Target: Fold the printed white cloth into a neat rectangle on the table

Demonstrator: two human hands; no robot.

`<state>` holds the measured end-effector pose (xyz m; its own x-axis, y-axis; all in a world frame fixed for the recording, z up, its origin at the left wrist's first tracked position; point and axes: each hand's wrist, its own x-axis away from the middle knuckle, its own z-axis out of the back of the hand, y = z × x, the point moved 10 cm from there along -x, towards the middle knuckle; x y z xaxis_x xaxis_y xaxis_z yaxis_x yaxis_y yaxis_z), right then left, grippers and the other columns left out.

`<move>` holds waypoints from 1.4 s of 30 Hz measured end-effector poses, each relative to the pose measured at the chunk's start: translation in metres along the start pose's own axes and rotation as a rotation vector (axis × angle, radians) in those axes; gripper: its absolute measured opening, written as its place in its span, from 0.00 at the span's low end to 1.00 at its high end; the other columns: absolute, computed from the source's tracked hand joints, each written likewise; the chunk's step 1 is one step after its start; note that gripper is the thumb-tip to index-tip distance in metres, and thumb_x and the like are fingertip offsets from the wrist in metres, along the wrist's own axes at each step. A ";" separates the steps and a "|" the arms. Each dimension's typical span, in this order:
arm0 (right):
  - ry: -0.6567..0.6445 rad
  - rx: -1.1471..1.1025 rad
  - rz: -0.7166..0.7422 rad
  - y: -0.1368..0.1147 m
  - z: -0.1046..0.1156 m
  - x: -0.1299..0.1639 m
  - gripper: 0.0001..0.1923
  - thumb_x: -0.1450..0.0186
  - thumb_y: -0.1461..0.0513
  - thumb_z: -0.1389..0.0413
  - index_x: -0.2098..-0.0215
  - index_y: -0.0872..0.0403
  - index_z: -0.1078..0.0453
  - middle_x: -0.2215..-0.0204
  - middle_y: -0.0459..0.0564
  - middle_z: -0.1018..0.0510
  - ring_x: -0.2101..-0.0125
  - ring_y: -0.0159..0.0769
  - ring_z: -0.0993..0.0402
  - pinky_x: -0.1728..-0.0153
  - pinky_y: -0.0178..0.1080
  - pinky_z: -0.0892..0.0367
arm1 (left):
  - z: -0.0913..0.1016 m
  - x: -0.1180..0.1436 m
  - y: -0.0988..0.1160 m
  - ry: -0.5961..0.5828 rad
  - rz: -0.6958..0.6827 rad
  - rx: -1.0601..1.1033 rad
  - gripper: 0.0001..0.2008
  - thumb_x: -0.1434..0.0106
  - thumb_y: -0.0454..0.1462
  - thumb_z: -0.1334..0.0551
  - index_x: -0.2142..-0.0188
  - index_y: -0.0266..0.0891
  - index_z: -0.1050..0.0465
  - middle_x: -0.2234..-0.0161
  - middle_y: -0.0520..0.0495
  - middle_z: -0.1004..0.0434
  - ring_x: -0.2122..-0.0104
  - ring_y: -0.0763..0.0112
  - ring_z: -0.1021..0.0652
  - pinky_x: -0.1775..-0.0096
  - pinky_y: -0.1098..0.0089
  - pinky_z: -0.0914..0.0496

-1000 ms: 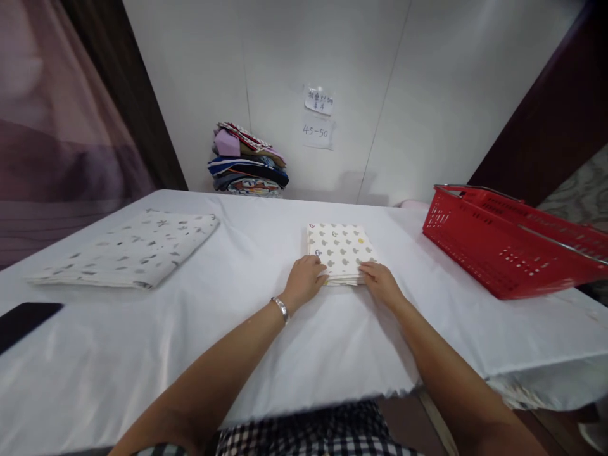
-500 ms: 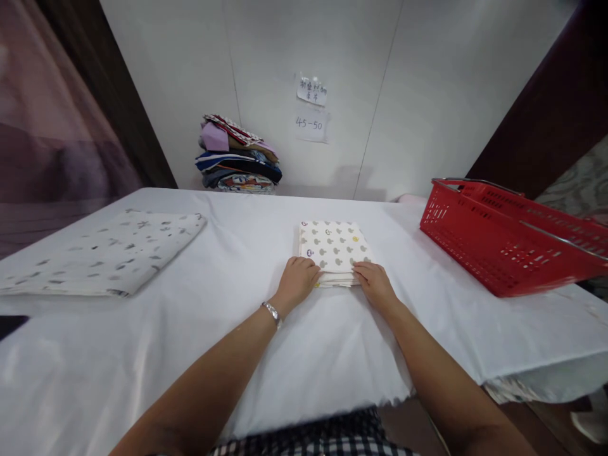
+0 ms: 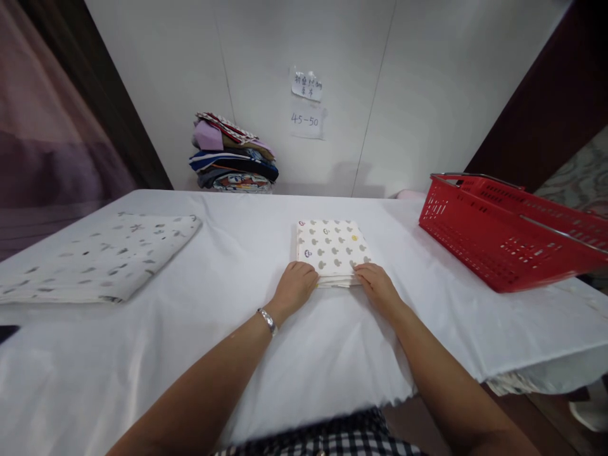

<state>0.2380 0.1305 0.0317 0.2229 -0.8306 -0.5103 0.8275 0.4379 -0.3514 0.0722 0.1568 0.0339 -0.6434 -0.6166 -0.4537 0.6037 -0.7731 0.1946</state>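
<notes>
A folded white cloth (image 3: 332,246) with grey mushroom-like prints and a few coloured ones lies flat on the white-covered table, its layers showing along the near edge. My left hand (image 3: 297,284) is closed at its near left corner, fingers curled over the edge. At the near right corner, my right hand (image 3: 377,285) pinches the top layer's edge, thumb hidden beneath or behind the fingers. To the left lies a larger folded white cloth (image 3: 109,253) with grey marks, apart from both hands.
A red plastic basket (image 3: 503,234) with metal handles stands on the table's right side. A stack of folded fabrics (image 3: 232,155) rises against the back wall. Two paper signs (image 3: 307,120) hang on that wall. The white tablecloth (image 3: 228,253) wrinkles near the front edge.
The top layer's near edge has come slightly closer to me, covering more of the layers below. Both hands stay at the near corners. The view has shifted slightly.
</notes>
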 end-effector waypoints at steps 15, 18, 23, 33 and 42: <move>0.060 0.011 0.008 0.004 -0.004 0.001 0.12 0.35 0.61 0.49 0.57 0.51 0.27 0.57 0.51 0.24 0.57 0.40 0.30 0.53 0.46 0.37 | -0.004 -0.004 0.000 0.018 0.032 0.005 0.09 0.35 0.40 0.45 0.59 0.42 0.29 0.63 0.47 0.29 0.62 0.65 0.31 0.58 0.63 0.38; 0.089 -0.055 -0.021 0.008 -0.004 0.000 0.11 0.35 0.61 0.50 0.58 0.49 0.26 0.59 0.50 0.24 0.58 0.39 0.29 0.54 0.45 0.36 | -0.003 -0.005 -0.001 0.057 0.037 0.003 0.10 0.34 0.39 0.46 0.61 0.42 0.28 0.64 0.47 0.29 0.63 0.66 0.31 0.59 0.63 0.38; 0.124 -0.091 -0.053 0.012 -0.003 0.000 0.10 0.35 0.61 0.50 0.62 0.49 0.26 0.61 0.49 0.23 0.59 0.39 0.30 0.55 0.46 0.36 | 0.001 -0.007 0.002 0.106 0.014 -0.009 0.12 0.33 0.37 0.49 0.64 0.41 0.27 0.66 0.48 0.28 0.65 0.68 0.30 0.61 0.64 0.38; 0.097 -0.010 0.037 0.000 -0.001 0.003 0.10 0.35 0.62 0.50 0.61 0.50 0.27 0.60 0.50 0.24 0.60 0.39 0.30 0.57 0.45 0.36 | -0.005 -0.003 0.008 0.043 -0.040 -0.034 0.08 0.36 0.39 0.44 0.62 0.41 0.28 0.64 0.47 0.28 0.62 0.66 0.31 0.59 0.63 0.38; 0.121 0.059 0.059 0.000 -0.002 0.002 0.12 0.34 0.62 0.51 0.59 0.51 0.27 0.60 0.52 0.24 0.60 0.40 0.30 0.58 0.45 0.35 | -0.001 -0.007 0.008 0.072 -0.034 -0.111 0.10 0.34 0.36 0.48 0.65 0.40 0.28 0.67 0.48 0.27 0.65 0.68 0.30 0.61 0.64 0.38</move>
<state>0.2371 0.1298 0.0294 0.2114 -0.7547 -0.6210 0.8444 0.4611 -0.2729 0.0820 0.1547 0.0382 -0.6311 -0.5754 -0.5202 0.6333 -0.7695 0.0829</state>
